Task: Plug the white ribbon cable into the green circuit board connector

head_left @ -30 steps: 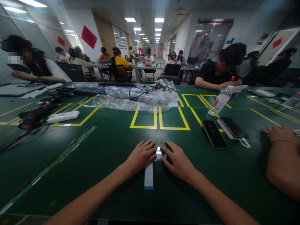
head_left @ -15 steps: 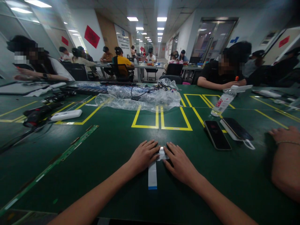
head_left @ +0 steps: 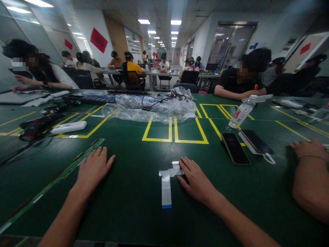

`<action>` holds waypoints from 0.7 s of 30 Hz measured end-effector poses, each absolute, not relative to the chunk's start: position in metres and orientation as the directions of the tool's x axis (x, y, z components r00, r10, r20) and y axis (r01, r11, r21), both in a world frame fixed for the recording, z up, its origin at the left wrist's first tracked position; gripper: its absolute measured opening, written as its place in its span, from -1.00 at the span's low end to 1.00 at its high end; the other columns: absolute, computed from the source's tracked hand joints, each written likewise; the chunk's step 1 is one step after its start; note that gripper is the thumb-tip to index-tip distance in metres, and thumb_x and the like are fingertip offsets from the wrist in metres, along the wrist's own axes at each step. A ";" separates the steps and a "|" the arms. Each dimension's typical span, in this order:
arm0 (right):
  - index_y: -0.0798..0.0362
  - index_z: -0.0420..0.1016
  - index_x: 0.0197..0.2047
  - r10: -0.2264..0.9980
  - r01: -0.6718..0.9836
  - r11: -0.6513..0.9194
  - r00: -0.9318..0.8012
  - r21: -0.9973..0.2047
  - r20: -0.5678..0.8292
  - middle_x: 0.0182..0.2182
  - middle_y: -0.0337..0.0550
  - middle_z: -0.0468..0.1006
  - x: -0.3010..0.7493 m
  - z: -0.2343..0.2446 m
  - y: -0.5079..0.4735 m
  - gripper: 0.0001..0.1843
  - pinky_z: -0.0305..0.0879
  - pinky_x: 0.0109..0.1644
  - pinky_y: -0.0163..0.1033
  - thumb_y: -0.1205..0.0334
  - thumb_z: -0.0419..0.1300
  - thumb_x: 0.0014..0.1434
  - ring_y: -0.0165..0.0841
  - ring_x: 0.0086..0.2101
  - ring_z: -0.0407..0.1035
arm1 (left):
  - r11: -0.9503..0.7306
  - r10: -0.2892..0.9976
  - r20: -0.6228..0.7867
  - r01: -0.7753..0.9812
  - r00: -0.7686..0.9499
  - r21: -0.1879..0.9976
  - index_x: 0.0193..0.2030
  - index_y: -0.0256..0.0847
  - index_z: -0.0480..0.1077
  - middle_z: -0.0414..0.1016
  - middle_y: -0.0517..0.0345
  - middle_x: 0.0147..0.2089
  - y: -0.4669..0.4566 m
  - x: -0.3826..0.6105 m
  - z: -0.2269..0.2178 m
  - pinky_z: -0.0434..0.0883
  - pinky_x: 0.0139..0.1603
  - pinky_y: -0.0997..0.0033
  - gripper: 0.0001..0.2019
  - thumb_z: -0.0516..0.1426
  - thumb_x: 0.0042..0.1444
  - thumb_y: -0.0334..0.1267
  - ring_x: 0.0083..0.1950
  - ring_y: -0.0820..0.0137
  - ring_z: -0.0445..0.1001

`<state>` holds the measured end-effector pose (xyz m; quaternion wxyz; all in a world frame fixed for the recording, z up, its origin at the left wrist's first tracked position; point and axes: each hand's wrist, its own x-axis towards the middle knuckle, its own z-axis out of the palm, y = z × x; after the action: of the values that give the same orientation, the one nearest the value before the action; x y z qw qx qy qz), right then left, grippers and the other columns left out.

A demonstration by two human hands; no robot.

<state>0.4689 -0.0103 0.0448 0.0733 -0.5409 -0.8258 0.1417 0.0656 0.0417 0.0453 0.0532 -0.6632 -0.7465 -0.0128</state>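
Note:
A white flat ribbon cable with a blue end lies on the green table mat in front of me. My right hand rests flat beside it, fingertips touching the cable's upper end, fingers stretched out. My left hand lies open and flat on the mat far to the left, next to a long narrow green circuit board strip that runs diagonally. It holds nothing.
Two dark phones and a water bottle lie to the right. Another person's arm rests at the right edge. Crumpled clear plastic with black wires sits beyond yellow tape boxes. A white device lies left. Several people sit at the tables.
My left hand has left the ribbon cable and slid far left to the circuit board strip. The cable's top end is now uncovered. My right hand stays in place.

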 end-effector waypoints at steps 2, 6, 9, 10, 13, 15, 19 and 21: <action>0.16 0.06 0.44 0.915 0.875 0.373 -0.401 -0.308 -0.032 0.41 0.08 0.04 0.469 0.045 -0.011 -0.28 -0.14 0.43 0.10 -0.06 0.00 0.36 -0.10 0.38 -0.08 | 0.233 0.969 0.088 0.972 -0.229 -0.034 0.23 -0.44 0.28 0.32 -0.35 0.30 0.031 0.033 0.040 0.41 0.09 -0.22 -0.34 -0.18 0.30 0.11 0.29 -0.19 0.31; 0.17 0.09 0.43 0.916 0.872 0.375 -0.401 -0.314 -0.019 0.41 0.10 0.06 0.468 0.047 -0.013 -0.30 -0.12 0.43 0.12 -0.03 0.01 0.35 -0.08 0.37 -0.07 | 0.325 0.943 0.073 0.946 -0.324 -0.005 0.12 -0.33 0.36 0.39 -0.26 0.26 0.015 -0.003 0.019 0.43 0.03 -0.29 -0.37 -0.21 0.29 0.15 0.26 -0.17 0.35; 0.17 0.10 0.42 0.918 0.875 0.373 -0.397 -0.310 -0.017 0.40 0.10 0.06 0.467 0.048 -0.013 -0.31 -0.11 0.42 0.13 -0.02 0.01 0.35 -0.08 0.37 -0.06 | 0.248 0.966 0.075 0.969 -0.249 0.017 0.25 -0.44 0.29 0.25 -0.36 0.36 0.013 -0.009 0.004 0.32 0.21 -0.27 -0.31 -0.20 0.28 0.11 0.36 -0.14 0.24; 0.16 0.10 0.42 0.917 0.876 0.373 -0.397 -0.306 -0.018 0.40 0.10 0.07 0.466 0.048 -0.013 -0.31 -0.11 0.42 0.12 -0.02 0.01 0.35 -0.08 0.37 -0.06 | 0.217 0.973 0.070 0.976 -0.219 0.027 0.29 -0.50 0.26 0.23 -0.38 0.37 0.012 -0.008 0.000 0.27 0.28 -0.21 -0.28 -0.19 0.27 0.11 0.38 -0.11 0.21; 0.12 0.10 0.43 0.915 0.876 0.378 -0.402 -0.300 -0.021 0.41 0.10 0.06 0.467 0.046 -0.013 -0.33 -0.12 0.42 0.12 -0.02 0.01 0.36 -0.08 0.37 -0.06 | 0.157 0.984 0.078 0.986 -0.162 0.059 0.34 -0.61 0.18 0.20 -0.40 0.38 0.009 0.006 -0.004 0.17 0.40 -0.04 -0.23 -0.18 0.26 0.09 0.41 -0.03 0.19; 0.09 0.10 0.43 0.914 0.874 0.383 -0.406 -0.299 -0.016 0.41 0.09 0.06 0.467 0.045 -0.013 -0.33 -0.12 0.42 0.13 -0.02 0.01 0.36 -0.07 0.37 -0.07 | 0.110 0.990 0.085 0.991 -0.116 0.076 0.33 -0.61 0.19 0.18 -0.38 0.40 0.005 0.027 -0.001 0.16 0.41 -0.03 -0.24 -0.17 0.26 0.08 0.41 -0.02 0.19; 0.10 0.15 0.41 0.914 0.872 0.390 -0.406 -0.294 0.007 0.40 0.11 0.08 0.466 0.044 -0.013 -0.35 -0.12 0.42 0.14 0.02 0.05 0.34 -0.05 0.36 -0.04 | -0.099 0.993 0.071 0.990 0.093 0.095 0.29 -0.49 0.30 0.24 -0.26 0.38 -0.001 0.089 0.017 0.17 0.42 -0.01 -0.34 -0.14 0.29 0.03 0.39 0.04 0.24; 0.11 0.15 0.41 0.913 0.873 0.390 -0.407 -0.294 0.004 0.40 0.12 0.08 0.465 0.045 -0.014 -0.34 -0.11 0.41 0.15 0.01 0.04 0.34 -0.04 0.36 -0.05 | -0.225 0.974 0.055 0.968 0.220 0.106 0.29 -0.40 0.32 0.28 -0.17 0.37 0.001 0.125 0.028 0.19 0.41 0.01 -0.41 -0.13 0.31 -0.03 0.38 0.09 0.26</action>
<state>0.4652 -0.0141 0.0446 0.0825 -0.5382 -0.8296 0.1237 0.1252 0.0007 0.0278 -0.0244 -0.7807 -0.6220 -0.0549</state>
